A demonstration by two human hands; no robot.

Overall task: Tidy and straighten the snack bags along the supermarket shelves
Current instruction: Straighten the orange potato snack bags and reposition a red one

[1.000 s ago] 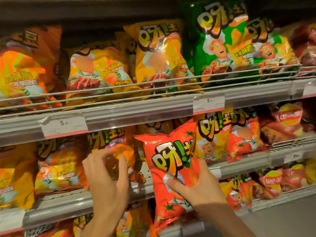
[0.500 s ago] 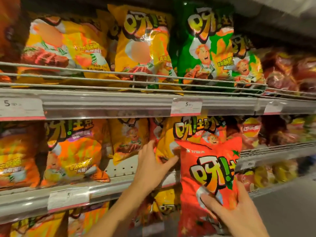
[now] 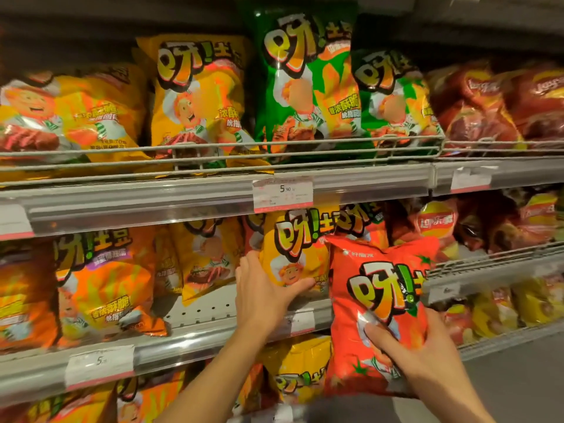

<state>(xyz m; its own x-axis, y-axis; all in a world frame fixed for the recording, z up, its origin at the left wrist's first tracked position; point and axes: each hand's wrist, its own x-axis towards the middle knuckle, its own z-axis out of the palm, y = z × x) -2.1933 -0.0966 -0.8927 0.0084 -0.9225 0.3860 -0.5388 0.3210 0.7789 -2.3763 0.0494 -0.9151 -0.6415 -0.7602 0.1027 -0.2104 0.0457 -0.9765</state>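
Two hands work: the left hand [image 3: 268,285] presses flat on a yellow crinkly chip bag [image 3: 294,254] at the middle shelf's front edge [image 3: 183,340]; the right hand [image 3: 427,358] grips a shiny red chip bag [image 3: 378,300], which might slip down.

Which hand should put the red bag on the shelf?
The right hand, probably: it already grips the red bag. The left hand is busy pressing on the yellow bag.
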